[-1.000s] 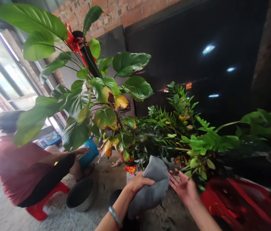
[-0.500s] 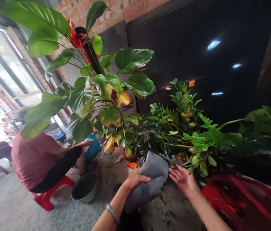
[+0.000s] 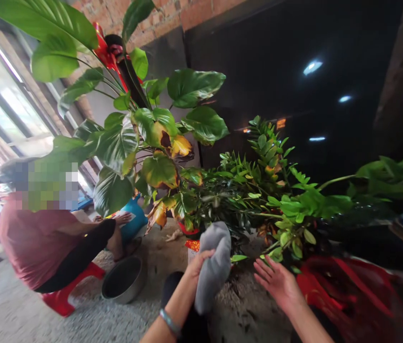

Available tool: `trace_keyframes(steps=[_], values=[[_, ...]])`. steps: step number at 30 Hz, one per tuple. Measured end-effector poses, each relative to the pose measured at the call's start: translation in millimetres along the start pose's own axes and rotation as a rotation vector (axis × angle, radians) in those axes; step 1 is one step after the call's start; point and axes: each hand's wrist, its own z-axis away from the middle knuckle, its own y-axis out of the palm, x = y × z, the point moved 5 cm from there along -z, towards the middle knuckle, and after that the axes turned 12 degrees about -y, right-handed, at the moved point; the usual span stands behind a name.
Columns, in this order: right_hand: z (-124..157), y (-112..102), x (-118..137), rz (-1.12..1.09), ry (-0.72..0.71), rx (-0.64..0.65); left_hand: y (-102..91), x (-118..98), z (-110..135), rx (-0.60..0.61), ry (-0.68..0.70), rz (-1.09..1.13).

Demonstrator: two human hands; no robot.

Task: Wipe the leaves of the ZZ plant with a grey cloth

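A grey cloth, bunched and hanging down, is gripped near its left edge by my left hand, which wears a bracelet at the wrist. My right hand is apart from the cloth, palm turned up and fingers stretched, with nothing in it. Just beyond my hands grow low leafy plants, and a green leaf shows between the cloth and my right hand. A tall potted plant with large leaves, some yellow and brown, rises at the left of them.
A person in a pink shirt sits on a red stool at the left, beside a grey basin and a blue container. A red bag lies at the right. Dark panels stand behind the plants.
The cloth has swung left, away from my right hand, and looks narrower and more bunched. My right hand has opened out slightly lower. The view has shifted a little to the right.
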Motion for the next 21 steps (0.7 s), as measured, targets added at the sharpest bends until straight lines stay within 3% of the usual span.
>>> trace_keyframes(steps=[2, 3, 7, 10, 12, 14, 18, 21], values=[[2, -16, 3, 0.014, 0.003, 0.014, 6.7, 12, 7, 0.079, -0.013, -0.012], [4, -25, 4, 0.014, 0.01, 0.026, 12.4, 8, 13, 0.112, 0.016, -0.022], [10, -46, 2, -0.026, 0.06, 0.062, 48.1, -50, 32, 0.133, 0.184, -0.1], [11, -42, -1, -0.044, 0.053, 0.088, 73.5, -81, 24, 0.102, 0.301, -0.141], [10, -34, -2, -0.049, 0.043, 0.095, 77.6, -77, 9, 0.044, 0.364, -0.216], [8, -32, 0, -0.055, 0.038, 0.087, 68.9, -53, -6, -0.017, 0.343, -0.323], [5, -58, 3, -0.042, 0.091, 0.086, 41.4, -7, -14, -0.012, 0.174, -0.507], [3, -95, 0, 0.004, 0.181, 0.135, 52.3, -24, 3, 0.106, 0.264, -0.551]])
